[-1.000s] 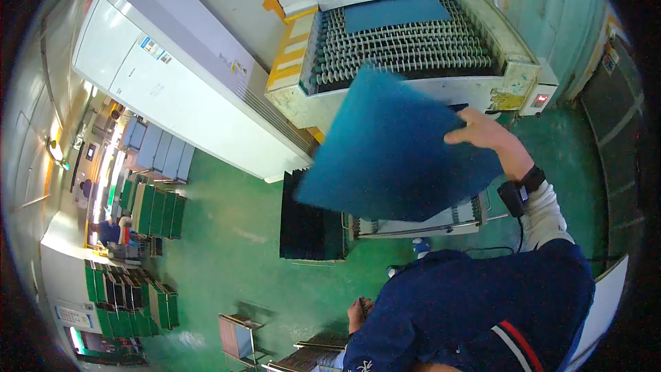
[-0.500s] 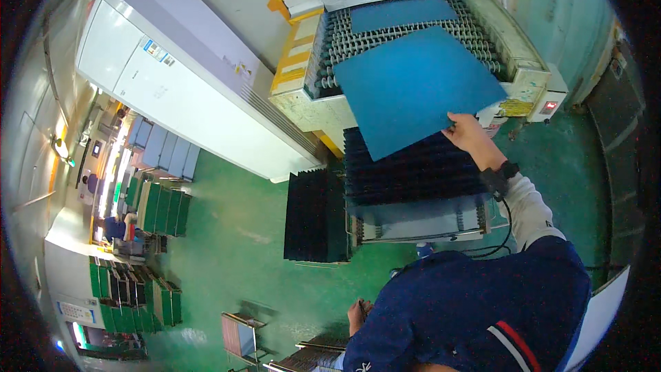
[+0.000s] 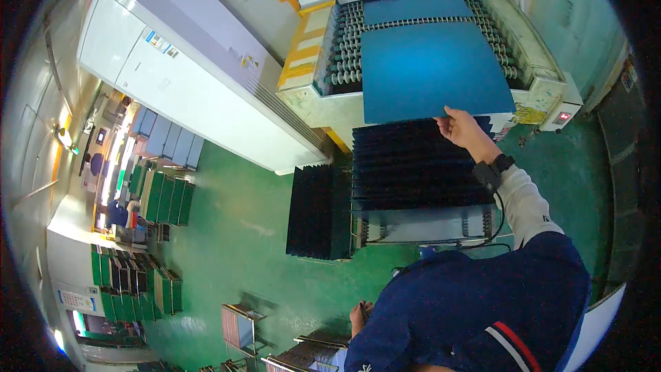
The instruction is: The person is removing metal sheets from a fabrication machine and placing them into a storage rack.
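My right hand pinches the near edge of a flat blue panel. Most of that panel lies over the roller conveyor, its near edge jutting past the front of the machine. Farther back on the rollers rests another blue panel. Directly below my right hand stands a rack of upright dark sheets. At the left side of my body, my left hand shows only in part. Its fingers are curled, and whatever may be inside them is hidden.
Left of the rack stands a second stack of dark sheets. A tall white cabinet slants beside the conveyor. A small control box sits at its right. Small racks stand on the green floor, and other people work far left.
The blue panel has turned square with the conveyor and come down over the rollers. My right hand stays at its near edge. My left hand has hardly moved.
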`<move>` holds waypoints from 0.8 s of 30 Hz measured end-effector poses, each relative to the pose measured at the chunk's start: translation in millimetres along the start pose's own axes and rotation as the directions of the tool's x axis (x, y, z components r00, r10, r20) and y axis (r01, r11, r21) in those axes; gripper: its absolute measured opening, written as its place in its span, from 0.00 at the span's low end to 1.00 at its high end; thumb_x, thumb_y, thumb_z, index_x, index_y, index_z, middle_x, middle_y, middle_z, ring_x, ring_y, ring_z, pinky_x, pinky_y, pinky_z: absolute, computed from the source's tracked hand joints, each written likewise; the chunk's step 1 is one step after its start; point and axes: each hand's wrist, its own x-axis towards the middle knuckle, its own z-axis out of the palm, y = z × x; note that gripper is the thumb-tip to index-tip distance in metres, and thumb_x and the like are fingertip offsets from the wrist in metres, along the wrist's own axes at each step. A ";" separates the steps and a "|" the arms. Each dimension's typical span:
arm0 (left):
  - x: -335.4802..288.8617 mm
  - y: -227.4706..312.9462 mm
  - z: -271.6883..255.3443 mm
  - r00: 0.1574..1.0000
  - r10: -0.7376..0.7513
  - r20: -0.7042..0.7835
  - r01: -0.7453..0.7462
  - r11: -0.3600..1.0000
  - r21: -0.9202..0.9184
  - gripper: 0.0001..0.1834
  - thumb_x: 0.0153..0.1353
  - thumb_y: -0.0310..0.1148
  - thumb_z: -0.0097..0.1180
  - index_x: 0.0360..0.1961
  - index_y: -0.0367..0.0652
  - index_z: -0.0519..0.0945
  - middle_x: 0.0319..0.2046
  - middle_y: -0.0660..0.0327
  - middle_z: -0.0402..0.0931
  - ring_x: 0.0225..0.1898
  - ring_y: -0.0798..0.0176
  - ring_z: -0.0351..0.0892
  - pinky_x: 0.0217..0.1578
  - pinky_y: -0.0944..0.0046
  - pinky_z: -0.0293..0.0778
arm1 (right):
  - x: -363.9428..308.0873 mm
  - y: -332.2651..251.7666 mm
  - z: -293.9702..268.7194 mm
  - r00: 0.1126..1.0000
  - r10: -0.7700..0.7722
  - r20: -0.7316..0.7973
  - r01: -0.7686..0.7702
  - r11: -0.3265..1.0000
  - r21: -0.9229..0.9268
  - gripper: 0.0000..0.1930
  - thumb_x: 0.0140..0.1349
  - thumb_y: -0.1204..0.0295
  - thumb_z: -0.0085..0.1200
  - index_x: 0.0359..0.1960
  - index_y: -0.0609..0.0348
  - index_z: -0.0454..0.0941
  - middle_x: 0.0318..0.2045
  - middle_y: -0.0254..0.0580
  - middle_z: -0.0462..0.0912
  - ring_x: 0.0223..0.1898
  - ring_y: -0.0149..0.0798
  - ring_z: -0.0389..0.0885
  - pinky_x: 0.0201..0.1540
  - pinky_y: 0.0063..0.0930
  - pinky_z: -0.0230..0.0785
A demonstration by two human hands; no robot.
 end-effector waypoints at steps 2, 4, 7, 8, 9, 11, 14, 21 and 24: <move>3.8 -1.5 -0.5 1.000 0.007 -0.004 -0.007 0.999 0.034 0.16 0.58 0.33 0.50 0.42 0.31 0.69 0.33 0.46 0.75 0.32 0.48 0.77 0.32 0.52 0.75 | 7.9 -5.9 -1.9 0.999 -0.003 -0.038 0.003 1.000 0.009 0.12 0.59 0.64 0.50 0.37 0.59 0.68 0.33 0.43 0.76 0.30 0.32 0.74 0.33 0.24 0.69; 9.8 -6.5 -9.8 0.995 0.054 0.085 -0.049 0.997 -0.067 0.17 0.58 0.34 0.50 0.43 0.31 0.69 0.35 0.46 0.75 0.32 0.48 0.77 0.32 0.52 0.75 | 14.8 -7.2 3.1 1.000 0.015 -0.016 -0.015 1.000 0.002 0.11 0.59 0.64 0.50 0.36 0.58 0.68 0.33 0.43 0.76 0.30 0.32 0.74 0.33 0.25 0.69; 10.7 -6.1 -13.5 0.999 0.004 0.043 -0.002 0.999 -0.033 0.18 0.58 0.35 0.51 0.44 0.31 0.69 0.36 0.46 0.74 0.32 0.48 0.77 0.32 0.53 0.74 | 22.5 -7.4 5.5 0.999 0.033 0.012 -0.033 0.999 0.011 0.11 0.58 0.64 0.51 0.36 0.57 0.68 0.34 0.43 0.77 0.30 0.31 0.74 0.33 0.25 0.69; 9.9 -6.3 -15.4 0.999 0.006 0.039 -0.005 0.999 -0.036 0.18 0.58 0.35 0.51 0.44 0.31 0.69 0.36 0.46 0.74 0.32 0.48 0.77 0.32 0.53 0.74 | 24.8 -6.3 7.1 0.999 0.039 0.026 -0.040 0.999 0.027 0.11 0.58 0.64 0.51 0.35 0.57 0.68 0.35 0.44 0.77 0.30 0.31 0.74 0.33 0.24 0.68; 5.2 -4.9 -11.9 0.999 0.016 0.045 -0.014 1.000 -0.028 0.19 0.58 0.35 0.51 0.44 0.31 0.69 0.36 0.46 0.74 0.32 0.48 0.77 0.32 0.53 0.74 | 28.1 -4.0 7.3 0.999 0.043 0.027 -0.044 0.999 0.023 0.11 0.58 0.64 0.51 0.35 0.57 0.68 0.35 0.44 0.77 0.30 0.31 0.74 0.33 0.24 0.68; -14.4 -1.8 -2.6 0.999 0.028 0.047 -0.027 0.999 -0.030 0.19 0.58 0.36 0.52 0.44 0.30 0.69 0.36 0.45 0.74 0.32 0.47 0.77 0.31 0.53 0.74 | 32.9 1.0 10.9 0.998 0.040 0.041 -0.040 0.999 0.007 0.11 0.58 0.64 0.52 0.36 0.56 0.68 0.35 0.43 0.77 0.30 0.31 0.74 0.33 0.25 0.68; -46.9 17.0 27.5 0.979 0.198 -0.054 -0.184 0.962 0.202 0.20 0.58 0.36 0.52 0.44 0.30 0.69 0.37 0.45 0.74 0.33 0.47 0.77 0.33 0.53 0.74 | 33.5 -7.2 0.7 1.000 0.011 0.009 -0.011 1.000 0.006 0.11 0.57 0.64 0.52 0.37 0.56 0.69 0.34 0.43 0.77 0.30 0.31 0.74 0.34 0.24 0.67; -30.8 6.1 7.7 0.992 0.123 -0.028 -0.126 0.982 -0.144 0.22 0.58 0.37 0.52 0.45 0.30 0.68 0.39 0.44 0.73 0.36 0.46 0.77 0.37 0.52 0.75 | 43.0 -10.0 6.5 0.999 0.034 0.006 -0.034 0.999 -0.019 0.11 0.57 0.63 0.51 0.36 0.55 0.71 0.32 0.38 0.78 0.31 0.29 0.73 0.33 0.23 0.66; -37.9 10.4 13.4 0.990 0.141 -0.007 -0.141 0.986 -0.090 0.21 0.58 0.37 0.51 0.45 0.29 0.68 0.40 0.44 0.73 0.36 0.46 0.77 0.37 0.53 0.75 | 45.8 -11.2 3.2 1.000 0.029 0.001 -0.029 0.999 -0.033 0.12 0.57 0.62 0.52 0.35 0.56 0.71 0.32 0.37 0.78 0.31 0.30 0.73 0.33 0.24 0.66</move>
